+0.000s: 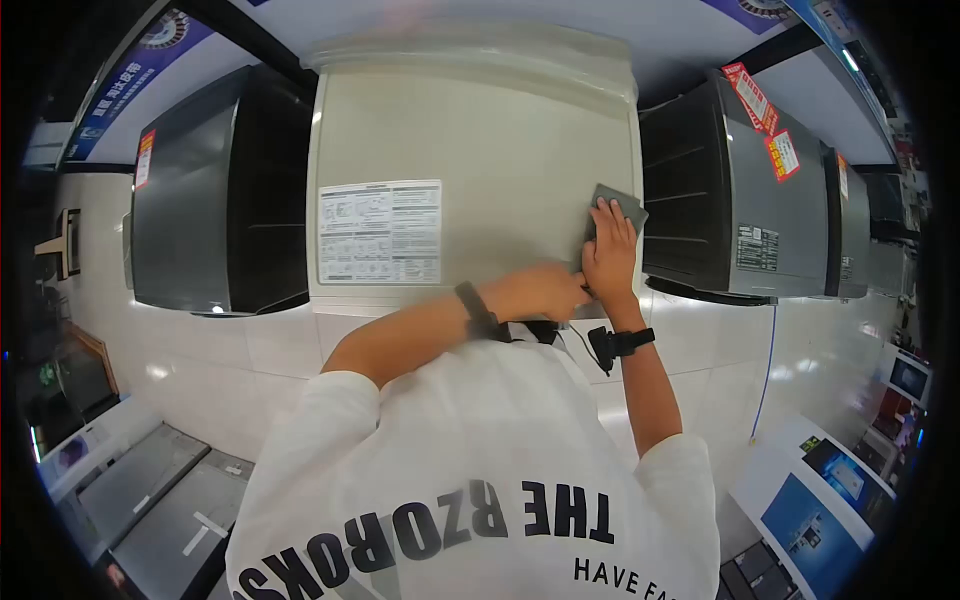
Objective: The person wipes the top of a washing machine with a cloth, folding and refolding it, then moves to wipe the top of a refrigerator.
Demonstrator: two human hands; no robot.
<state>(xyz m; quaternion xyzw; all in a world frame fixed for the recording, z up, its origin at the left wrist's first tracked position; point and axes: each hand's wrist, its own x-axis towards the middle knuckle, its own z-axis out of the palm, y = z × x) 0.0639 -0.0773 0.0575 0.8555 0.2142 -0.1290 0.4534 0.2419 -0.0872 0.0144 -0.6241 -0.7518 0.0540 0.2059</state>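
Observation:
My right hand (610, 252) lies over a dark grey cloth (627, 203), pressing it against the right edge of a beige appliance top (510, 130). A corner of the cloth sticks out past the fingertips. Reaching across in front of my body, my left hand (552, 292) is beside the right wrist at the near edge of the top. It is blurred, its fingers look curled, and what they hold, if anything, is hidden. A printed instruction sheet (380, 232) is stuck to the left part of the top.
Clear plastic film (470, 55) is bunched along the far edge. Dark grey appliances stand close by on the left (190, 200) and the right (770, 210), the right one with red and yellow stickers. A thin blue cord (767, 375) crosses the tiled floor.

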